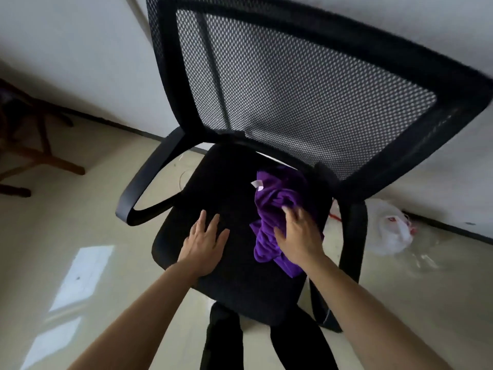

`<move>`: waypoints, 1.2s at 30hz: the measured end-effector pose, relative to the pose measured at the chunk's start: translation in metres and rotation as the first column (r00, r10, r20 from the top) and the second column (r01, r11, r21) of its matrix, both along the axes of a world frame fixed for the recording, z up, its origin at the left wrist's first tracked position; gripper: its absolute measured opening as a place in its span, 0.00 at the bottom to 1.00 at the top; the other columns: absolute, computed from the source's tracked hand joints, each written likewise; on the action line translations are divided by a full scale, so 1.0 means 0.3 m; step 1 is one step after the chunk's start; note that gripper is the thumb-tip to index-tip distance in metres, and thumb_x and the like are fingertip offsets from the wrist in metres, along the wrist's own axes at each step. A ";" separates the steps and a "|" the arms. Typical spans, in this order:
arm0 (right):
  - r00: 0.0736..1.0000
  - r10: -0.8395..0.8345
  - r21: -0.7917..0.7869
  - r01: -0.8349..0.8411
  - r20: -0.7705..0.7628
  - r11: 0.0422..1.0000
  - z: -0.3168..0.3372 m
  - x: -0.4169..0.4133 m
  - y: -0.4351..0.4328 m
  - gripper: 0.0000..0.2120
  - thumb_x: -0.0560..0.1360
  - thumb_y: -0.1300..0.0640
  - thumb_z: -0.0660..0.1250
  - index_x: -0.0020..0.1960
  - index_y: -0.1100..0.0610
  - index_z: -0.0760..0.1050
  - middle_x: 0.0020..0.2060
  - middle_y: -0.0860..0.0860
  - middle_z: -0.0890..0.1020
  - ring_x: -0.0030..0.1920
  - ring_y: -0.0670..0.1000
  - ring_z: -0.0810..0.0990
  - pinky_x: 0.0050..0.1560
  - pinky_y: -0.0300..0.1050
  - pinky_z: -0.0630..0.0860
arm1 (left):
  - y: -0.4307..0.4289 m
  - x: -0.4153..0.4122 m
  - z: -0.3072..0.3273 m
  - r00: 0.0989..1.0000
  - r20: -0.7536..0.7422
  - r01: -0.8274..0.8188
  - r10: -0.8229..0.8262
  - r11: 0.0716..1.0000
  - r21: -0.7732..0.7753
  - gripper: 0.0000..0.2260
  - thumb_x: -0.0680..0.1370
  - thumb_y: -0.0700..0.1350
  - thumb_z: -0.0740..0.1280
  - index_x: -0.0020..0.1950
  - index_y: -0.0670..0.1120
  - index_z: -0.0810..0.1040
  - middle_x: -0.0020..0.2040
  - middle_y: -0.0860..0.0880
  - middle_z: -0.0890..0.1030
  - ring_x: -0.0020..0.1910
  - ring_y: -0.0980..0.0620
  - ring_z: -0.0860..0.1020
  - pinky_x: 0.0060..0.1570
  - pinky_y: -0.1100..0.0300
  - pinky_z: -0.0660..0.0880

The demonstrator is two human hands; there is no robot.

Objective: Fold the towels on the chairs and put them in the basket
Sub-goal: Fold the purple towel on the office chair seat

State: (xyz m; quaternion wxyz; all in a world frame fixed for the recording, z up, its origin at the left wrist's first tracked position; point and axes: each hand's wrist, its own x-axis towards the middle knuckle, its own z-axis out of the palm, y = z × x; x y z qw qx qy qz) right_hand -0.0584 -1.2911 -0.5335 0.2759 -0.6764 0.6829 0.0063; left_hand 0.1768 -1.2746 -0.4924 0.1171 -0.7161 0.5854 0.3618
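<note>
Pale floor, white wall | black mesh-backed office chair | crumpled purple cloth towel near seat's right edge | right hand loosely on it, grasp unclear | left hand flat, empty | risk: towel slides off edge.

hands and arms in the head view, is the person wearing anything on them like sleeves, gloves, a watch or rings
Nothing worn shows. The left hand and right hand are bare, with no gloves, and no rings can be made out. Both forearms are bare up to the bottom edge of the picture: no sleeves, watch, bracelets or markings.
</note>
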 end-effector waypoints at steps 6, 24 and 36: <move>0.993 -0.072 -0.114 0.061 -0.094 0.992 -0.239 0.139 0.008 0.29 0.75 0.65 0.68 0.74 0.53 0.70 0.76 0.63 0.66 0.64 0.67 0.75 0.58 0.61 0.78 | -0.005 0.160 -0.251 0.997 -0.031 -0.064 0.067 0.995 0.075 0.28 0.82 0.62 0.50 0.80 0.54 0.53 0.82 0.49 0.48 0.80 0.46 0.48 0.75 0.43 0.55; 0.967 0.049 -0.318 0.034 0.249 0.948 -0.157 0.205 0.008 0.17 0.84 0.51 0.57 0.66 0.57 0.78 0.60 0.53 0.82 0.58 0.52 0.82 0.57 0.46 0.78 | -0.235 0.108 -0.412 0.947 -0.040 -0.322 0.320 0.933 -0.159 0.18 0.73 0.58 0.71 0.58 0.48 0.80 0.61 0.42 0.71 0.63 0.39 0.68 0.56 0.49 0.72; 0.954 0.211 -0.022 -0.220 -0.211 0.975 -0.267 0.164 -0.282 0.21 0.76 0.60 0.65 0.69 0.57 0.73 0.60 0.61 0.79 0.61 0.64 0.77 0.63 0.57 0.69 | 0.029 0.174 -0.402 0.907 0.051 -0.407 0.419 0.900 -0.158 0.06 0.77 0.48 0.66 0.49 0.46 0.74 0.49 0.42 0.81 0.50 0.38 0.78 0.44 0.52 0.68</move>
